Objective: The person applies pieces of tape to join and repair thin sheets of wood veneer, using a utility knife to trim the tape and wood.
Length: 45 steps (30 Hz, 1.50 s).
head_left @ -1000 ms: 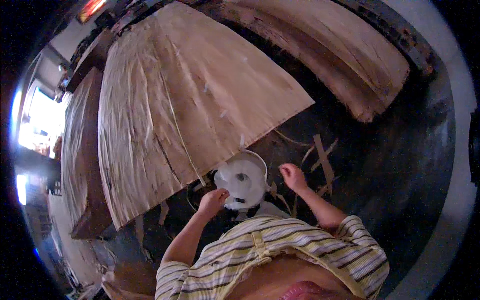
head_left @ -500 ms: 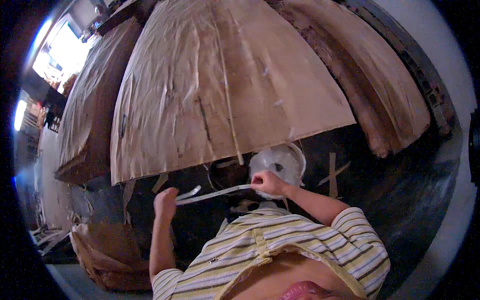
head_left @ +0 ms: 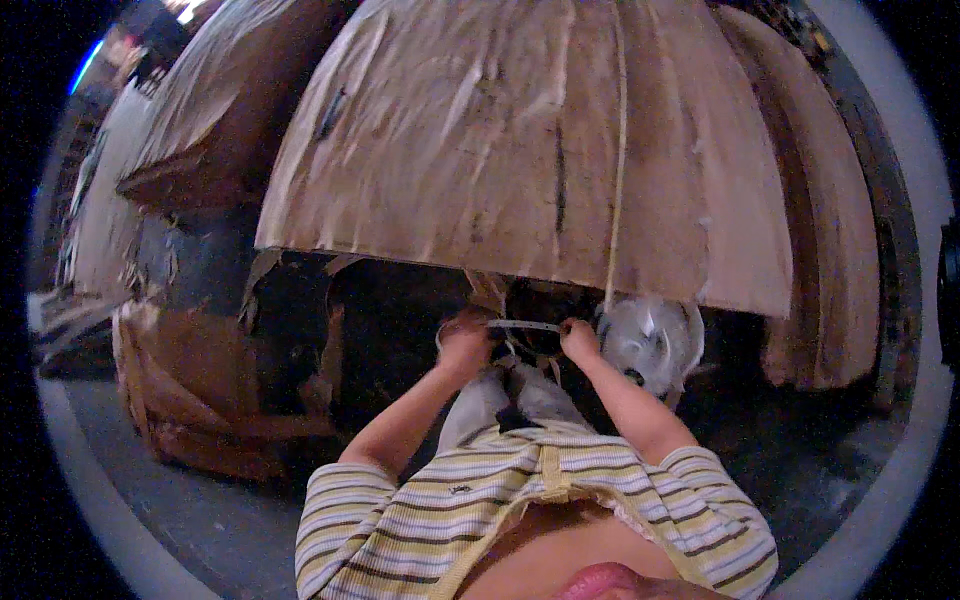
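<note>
White tape strip [head_left: 525,325]: runs short and nearly level between the two hands, in front of the person's lap and just below the near edge of the veneer sheets; its ends vanish into the fingers, and whether the pale curve beside the left hand belongs to it is hard to tell.
Left hand [head_left: 466,342]: closed on the strip's left end, back of the hand up; shadow and blur hide the separate fingers.
Right hand [head_left: 580,343]: fingers closed on the strip's right end in a pinch; the thumb's exact place is unclear.
White round container [head_left: 650,350]: just right of the right hand, partly under the sheet edge; glare and blur obscure what it holds.
Veneer sheets [head_left: 490,150]: broad, brown and rippled, spreading beyond the hands, far end cut off by the top of the view.
Pale narrow strip [head_left: 619,170]: lies lengthwise along the sheets, reaching the near edge close to the container.
Side stacks: one at left [head_left: 225,110], one at right [head_left: 835,220], both cropped at the top.
Brown wrapped bundle [head_left: 200,385]: low at left, contents hidden.
Striped top [head_left: 420,510]: fills the lower edge, covering part of the grey trousers [head_left: 475,408].
</note>
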Each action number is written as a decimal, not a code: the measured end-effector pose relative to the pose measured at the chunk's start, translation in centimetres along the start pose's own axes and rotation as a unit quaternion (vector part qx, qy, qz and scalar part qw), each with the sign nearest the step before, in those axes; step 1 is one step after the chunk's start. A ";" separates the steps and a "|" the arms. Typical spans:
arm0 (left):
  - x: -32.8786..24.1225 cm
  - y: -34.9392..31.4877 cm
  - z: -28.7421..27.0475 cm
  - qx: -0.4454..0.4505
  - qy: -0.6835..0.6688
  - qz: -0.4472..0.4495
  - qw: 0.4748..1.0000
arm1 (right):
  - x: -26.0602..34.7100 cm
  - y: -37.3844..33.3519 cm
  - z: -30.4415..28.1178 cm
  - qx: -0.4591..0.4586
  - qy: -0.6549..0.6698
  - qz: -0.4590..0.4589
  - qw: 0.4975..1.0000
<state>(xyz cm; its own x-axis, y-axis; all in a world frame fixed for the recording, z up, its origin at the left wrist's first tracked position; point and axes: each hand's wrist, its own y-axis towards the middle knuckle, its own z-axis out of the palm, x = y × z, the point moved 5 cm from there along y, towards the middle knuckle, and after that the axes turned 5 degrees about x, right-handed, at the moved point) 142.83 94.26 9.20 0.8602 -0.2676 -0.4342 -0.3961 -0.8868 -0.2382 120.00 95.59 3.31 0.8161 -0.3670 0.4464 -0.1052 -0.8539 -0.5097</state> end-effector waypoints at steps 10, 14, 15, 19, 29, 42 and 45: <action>-7.2 5.2 8.8 0.210 0.165 0.104 0.958 | -1.4 -4.5 -6.0 0.068 0.544 0.064 0.834; -7.9 5.7 6.1 0.332 0.152 0.060 0.929 | -4.5 -12.5 -25.2 -0.282 0.615 -0.110 0.728; -8.9 5.9 5.2 0.344 0.023 0.055 0.937 | -4.5 -13.6 -27.5 -0.349 0.565 -0.104 0.741; -13.4 4.9 -2.4 0.054 -0.226 0.237 0.943 | 2.0 -11.1 -24.5 -0.179 0.251 -0.046 0.950; 9.2 -9.6 -13.6 -0.155 -0.290 0.147 0.933 | 30.2 -8.3 -12.9 -0.112 -0.023 -0.435 0.893; 51.4 -39.5 -16.0 -0.218 -0.016 -0.429 0.876 | 57.7 -2.5 6.4 -0.135 -0.031 -0.470 0.872; 54.1 -33.7 -22.1 -0.296 -0.132 -0.368 0.871 | 63.2 -1.7 11.5 -0.043 0.054 -0.456 0.887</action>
<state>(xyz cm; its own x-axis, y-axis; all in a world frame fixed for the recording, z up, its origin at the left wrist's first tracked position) 209.84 101.38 12.92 0.6766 0.4825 -0.5563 0.5343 -0.8415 -0.0800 178.32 78.07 23.91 0.5252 0.4625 0.7143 0.5253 -0.8366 0.1555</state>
